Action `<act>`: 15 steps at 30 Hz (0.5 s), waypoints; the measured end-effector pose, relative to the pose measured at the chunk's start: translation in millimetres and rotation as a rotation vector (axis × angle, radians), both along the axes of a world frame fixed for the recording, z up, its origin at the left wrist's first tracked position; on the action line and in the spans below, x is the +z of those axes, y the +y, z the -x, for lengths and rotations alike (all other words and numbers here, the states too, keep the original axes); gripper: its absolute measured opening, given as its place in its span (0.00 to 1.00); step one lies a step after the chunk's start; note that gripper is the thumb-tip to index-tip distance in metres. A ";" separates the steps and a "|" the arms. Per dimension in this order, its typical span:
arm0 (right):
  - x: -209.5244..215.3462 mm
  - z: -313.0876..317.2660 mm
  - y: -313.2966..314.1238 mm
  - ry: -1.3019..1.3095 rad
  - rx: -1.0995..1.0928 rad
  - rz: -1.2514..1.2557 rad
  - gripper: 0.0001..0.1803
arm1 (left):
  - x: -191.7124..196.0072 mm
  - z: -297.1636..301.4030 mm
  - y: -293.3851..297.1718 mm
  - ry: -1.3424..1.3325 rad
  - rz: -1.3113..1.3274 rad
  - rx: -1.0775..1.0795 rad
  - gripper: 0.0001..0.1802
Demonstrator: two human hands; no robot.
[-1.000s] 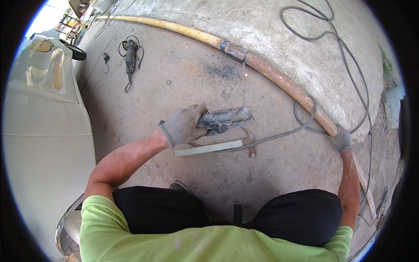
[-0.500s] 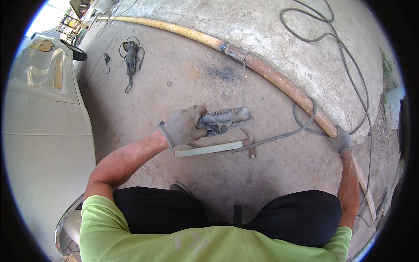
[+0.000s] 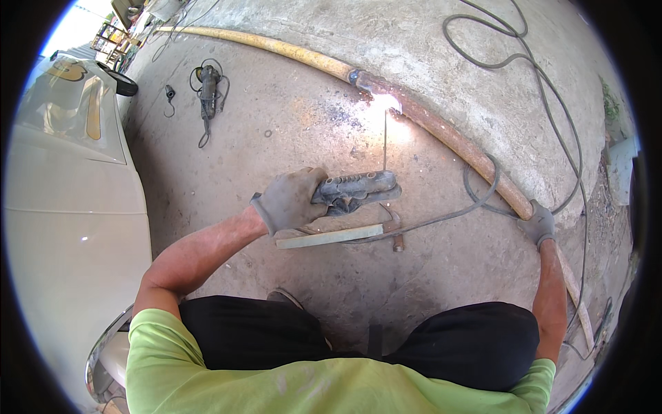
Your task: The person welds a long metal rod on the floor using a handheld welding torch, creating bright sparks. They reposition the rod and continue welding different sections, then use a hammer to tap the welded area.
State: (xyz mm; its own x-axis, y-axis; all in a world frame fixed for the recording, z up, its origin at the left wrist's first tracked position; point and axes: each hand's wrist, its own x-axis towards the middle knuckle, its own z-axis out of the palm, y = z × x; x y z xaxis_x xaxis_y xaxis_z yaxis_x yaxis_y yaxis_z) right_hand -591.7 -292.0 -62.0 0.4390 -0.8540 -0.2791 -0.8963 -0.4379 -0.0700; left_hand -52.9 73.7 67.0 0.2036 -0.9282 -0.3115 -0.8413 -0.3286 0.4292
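My gloved left hand is closed round a dark welding electrode holder. A thin electrode runs from its jaws up to a long pipe, where a bright white arc glares at the rod's tip. The glare hides the spot where rod and metal meet. The pipe is rusty in this stretch and yellow farther left, past a dark joint. My gloved right hand grips the pipe near its right end. Below the holder lies a hammer with a pale handle on the concrete.
A black angle grinder with its cord lies at the upper left, beside a small black plug. A white car stands along the left. Dark cable loops across the right side of the ground and under the pipe.
A bright arc with sparks has flared up at the electrode's tip against the pipe, lighting the ground around it. Both hands have stayed nearly in place.
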 end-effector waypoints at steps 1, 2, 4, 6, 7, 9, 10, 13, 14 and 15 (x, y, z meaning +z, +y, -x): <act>-0.8 -0.3 -0.1 0.008 -0.004 0.001 0.29 | -1.7 -1.0 0.0 0.005 0.018 0.004 0.24; -1.1 0.0 -0.3 0.018 -0.009 0.002 0.29 | -3.3 -1.8 -0.4 0.003 0.021 0.003 0.24; -2.8 1.0 -1.4 0.013 0.004 0.007 0.29 | -5.2 -3.2 -0.8 0.000 0.026 0.001 0.23; -5.6 3.4 -2.6 0.017 0.011 0.013 0.28 | -3.0 -3.6 -2.2 0.015 -0.002 -0.014 0.23; -7.2 4.9 -3.4 0.023 0.012 0.018 0.28 | -1.6 -3.4 -2.8 0.022 -0.016 -0.022 0.23; -8.0 6.1 -3.7 0.030 0.014 0.026 0.28 | -0.4 -1.4 -3.7 0.013 -0.022 -0.027 0.23; -7.8 6.8 -3.6 0.031 0.014 0.030 0.28 | -0.5 -0.6 -4.2 0.009 -0.024 -0.031 0.23; -8.5 5.3 -3.4 0.031 0.018 0.033 0.28 | -6.5 -3.2 -2.6 0.007 0.026 -0.015 0.24; -8.0 4.1 -3.0 0.031 0.018 0.032 0.28 | -7.4 -3.7 -2.1 0.011 0.028 -0.014 0.25; -6.8 2.7 -2.4 0.025 0.017 0.027 0.28 | -8.0 -4.3 -1.5 0.014 0.029 -0.014 0.25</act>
